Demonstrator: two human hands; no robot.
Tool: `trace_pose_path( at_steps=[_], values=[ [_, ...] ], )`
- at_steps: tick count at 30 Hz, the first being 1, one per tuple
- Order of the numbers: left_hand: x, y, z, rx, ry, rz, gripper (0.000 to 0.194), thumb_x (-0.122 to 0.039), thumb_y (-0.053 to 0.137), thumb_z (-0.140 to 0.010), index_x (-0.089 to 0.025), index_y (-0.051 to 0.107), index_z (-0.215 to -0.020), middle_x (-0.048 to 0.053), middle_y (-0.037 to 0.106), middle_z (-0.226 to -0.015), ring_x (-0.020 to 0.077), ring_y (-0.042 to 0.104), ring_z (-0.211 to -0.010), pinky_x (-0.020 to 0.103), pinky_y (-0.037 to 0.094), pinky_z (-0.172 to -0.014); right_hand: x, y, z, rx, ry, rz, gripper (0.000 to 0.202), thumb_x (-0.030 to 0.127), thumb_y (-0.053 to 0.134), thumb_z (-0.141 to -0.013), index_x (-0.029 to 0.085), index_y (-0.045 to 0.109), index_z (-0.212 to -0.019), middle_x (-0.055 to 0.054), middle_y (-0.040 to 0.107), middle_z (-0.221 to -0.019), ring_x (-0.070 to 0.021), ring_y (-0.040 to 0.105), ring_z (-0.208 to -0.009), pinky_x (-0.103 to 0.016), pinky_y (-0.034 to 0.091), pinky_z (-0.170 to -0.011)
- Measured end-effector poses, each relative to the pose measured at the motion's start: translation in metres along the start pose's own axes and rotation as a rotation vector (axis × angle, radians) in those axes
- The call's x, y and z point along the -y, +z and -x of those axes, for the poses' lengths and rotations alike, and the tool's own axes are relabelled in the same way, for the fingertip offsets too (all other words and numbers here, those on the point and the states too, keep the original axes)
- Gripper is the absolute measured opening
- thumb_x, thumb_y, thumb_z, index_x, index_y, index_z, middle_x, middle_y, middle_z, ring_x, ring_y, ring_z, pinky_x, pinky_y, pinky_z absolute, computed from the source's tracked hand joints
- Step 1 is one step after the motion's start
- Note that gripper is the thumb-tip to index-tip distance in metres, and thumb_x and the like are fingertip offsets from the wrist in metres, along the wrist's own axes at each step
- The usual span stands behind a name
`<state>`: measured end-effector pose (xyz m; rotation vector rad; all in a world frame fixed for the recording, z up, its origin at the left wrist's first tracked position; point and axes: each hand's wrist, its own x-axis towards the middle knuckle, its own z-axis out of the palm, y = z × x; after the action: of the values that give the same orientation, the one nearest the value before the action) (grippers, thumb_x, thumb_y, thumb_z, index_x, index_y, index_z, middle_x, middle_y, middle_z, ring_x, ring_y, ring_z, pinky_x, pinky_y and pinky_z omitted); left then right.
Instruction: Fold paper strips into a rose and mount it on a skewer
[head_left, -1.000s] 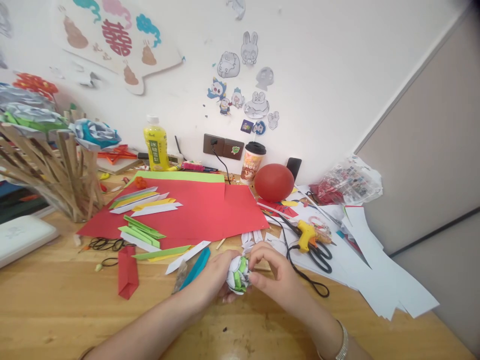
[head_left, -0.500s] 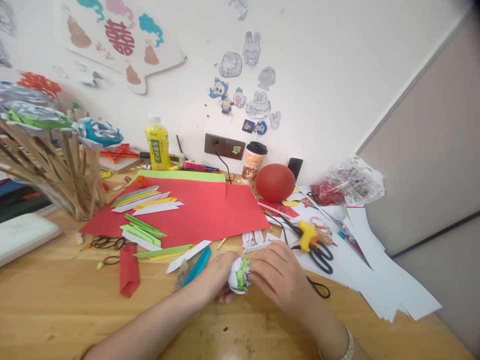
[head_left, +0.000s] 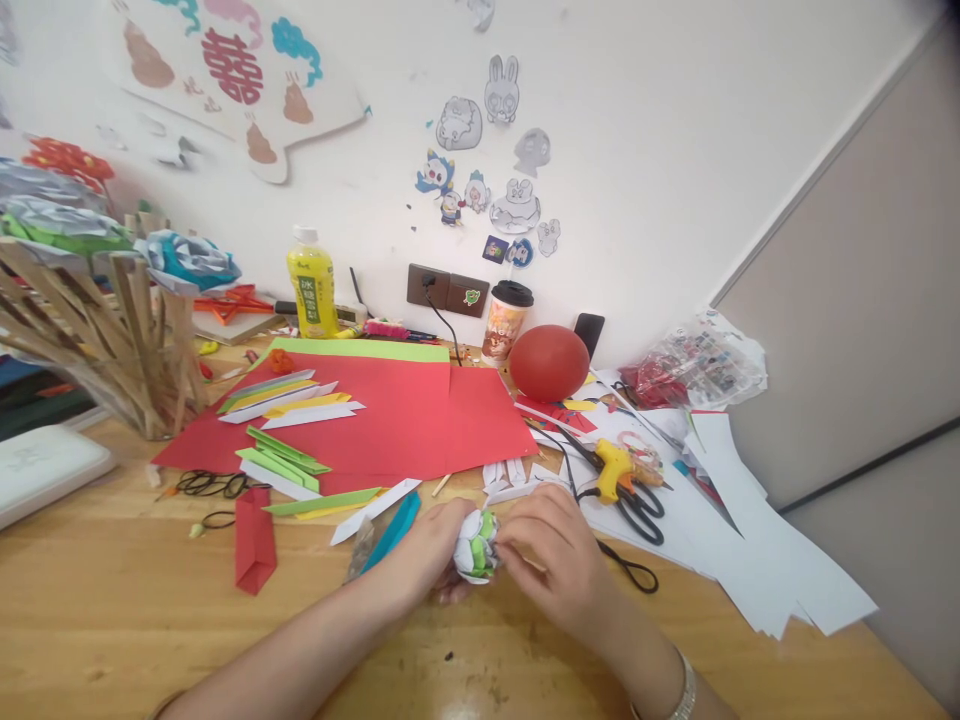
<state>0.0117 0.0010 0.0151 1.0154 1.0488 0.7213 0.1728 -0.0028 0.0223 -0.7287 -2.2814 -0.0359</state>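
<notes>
A small paper flower [head_left: 475,547] with white and green petals is held above the wooden table near its front. My left hand [head_left: 437,545] is closed round its left side and underside. On the right, the bent fingers of my right hand [head_left: 546,548] pinch together at the flower's edge. Whether a petal lies between those fingertips is hidden. Left of the flower lie a folded blue paper strip [head_left: 393,532] and several green, yellow and white folded strips [head_left: 300,480]. A folded red paper piece [head_left: 255,540] rests farther left.
Red paper sheets [head_left: 390,430] cover the table's middle. A yellow glue gun [head_left: 615,470], scissors [head_left: 641,515] and white paper [head_left: 780,570] lie right. A red balloon [head_left: 549,363], lidded cup [head_left: 507,325] and yellow bottle [head_left: 312,285] stand behind. Wooden sticks [head_left: 142,350] fill a container at left.
My right fingers have shifted slightly at the flower's edge, and the flower has tilted a little in my left hand. The view has moved slightly.
</notes>
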Motion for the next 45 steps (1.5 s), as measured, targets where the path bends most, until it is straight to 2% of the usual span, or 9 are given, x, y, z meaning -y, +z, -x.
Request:
trace_pose_path(
  at_steps=[7,12,15,21,27,33,37,41,45],
  values=[
    [0.007,-0.004,-0.005,-0.018,-0.002,-0.021,0.03,-0.037,0.034,-0.073,-0.018,0.048,-0.055,0.0,0.053,-0.044,0.009,0.036,-0.033,0.021,0.023,-0.035,-0.001,0.002,-0.002,0.012,-0.024,0.067,0.008,0.013,0.051,-0.087,0.017,0.056,-0.082,-0.004,0.065,-0.08,-0.0172,0.05,-0.073,-0.031,0.039,-0.067],
    [0.007,-0.003,-0.006,-0.047,0.004,0.0,0.031,-0.038,0.033,-0.073,-0.019,0.045,-0.052,-0.003,0.047,-0.038,0.0085,0.034,-0.031,0.02,0.02,-0.033,0.003,0.004,0.0,-0.012,-0.111,0.236,0.015,0.009,0.047,-0.087,0.016,0.057,-0.08,-0.005,0.064,-0.074,-0.0174,0.048,-0.068,-0.035,0.037,-0.071],
    [0.007,-0.002,-0.006,-0.071,-0.017,0.023,0.032,-0.039,0.033,-0.074,-0.02,0.042,-0.05,-0.004,0.043,-0.034,0.0083,0.032,-0.03,0.02,0.019,-0.033,0.004,0.005,0.001,0.006,-0.101,0.17,0.011,0.011,0.048,-0.087,0.016,0.058,-0.084,-0.004,0.065,-0.078,-0.0175,0.05,-0.071,-0.035,0.037,-0.073],
    [0.01,-0.003,-0.008,-0.062,0.007,0.031,0.029,-0.038,0.034,-0.074,-0.019,0.047,-0.056,-0.003,0.049,-0.04,0.0089,0.037,-0.032,0.019,0.023,-0.033,0.003,0.002,-0.003,-0.003,0.107,-0.076,0.01,0.015,0.053,-0.086,0.018,0.059,-0.079,-0.002,0.064,-0.078,-0.0166,0.052,-0.075,-0.031,0.039,-0.07],
    [0.011,-0.004,-0.008,-0.059,0.073,-0.022,0.029,-0.037,0.035,-0.075,-0.02,0.046,-0.054,-0.005,0.043,-0.037,0.0089,0.036,-0.031,0.02,0.024,-0.034,0.001,0.001,-0.003,0.02,0.078,0.024,0.01,0.017,0.053,-0.087,0.019,0.058,-0.079,0.0,0.066,-0.078,-0.0167,0.048,-0.073,-0.033,0.035,-0.068],
    [0.006,-0.004,-0.005,-0.097,0.055,-0.06,0.025,-0.034,0.035,-0.074,-0.021,0.045,-0.055,-0.004,0.044,-0.044,0.0101,0.038,-0.036,0.02,0.027,-0.036,0.003,0.002,-0.003,0.079,0.044,0.048,0.014,0.018,0.05,-0.089,0.018,0.055,-0.076,-0.002,0.062,-0.074,-0.0171,0.047,-0.072,-0.033,0.036,-0.069],
    [0.005,-0.004,-0.003,-0.084,0.057,-0.087,0.02,-0.031,0.038,-0.072,-0.021,0.047,-0.058,-0.004,0.045,-0.049,0.0104,0.04,-0.039,0.02,0.029,-0.037,0.008,0.003,-0.004,0.088,0.194,-0.099,0.012,0.017,0.054,-0.085,0.019,0.053,-0.074,-0.001,0.06,-0.075,-0.0173,0.049,-0.075,-0.032,0.038,-0.07],
    [0.002,-0.003,0.0,-0.048,0.093,-0.065,0.021,-0.034,0.04,-0.072,-0.02,0.054,-0.065,-0.004,0.045,-0.053,0.0113,0.044,-0.043,0.02,0.032,-0.037,0.011,-0.005,-0.007,0.116,0.44,-0.416,0.011,0.016,0.06,-0.079,0.021,0.051,-0.075,0.0,0.056,-0.081,-0.0167,0.052,-0.082,-0.03,0.042,-0.073],
    [-0.001,-0.001,0.002,-0.021,0.092,0.006,0.028,-0.04,0.037,-0.076,-0.02,0.055,-0.069,-0.003,0.048,-0.054,0.0122,0.046,-0.046,0.02,0.035,-0.039,0.012,-0.011,-0.01,0.096,0.528,-0.63,0.007,0.018,0.057,-0.08,0.021,0.051,-0.078,0.0,0.054,-0.082,-0.0154,0.053,-0.081,-0.029,0.043,-0.075]
  ],
)
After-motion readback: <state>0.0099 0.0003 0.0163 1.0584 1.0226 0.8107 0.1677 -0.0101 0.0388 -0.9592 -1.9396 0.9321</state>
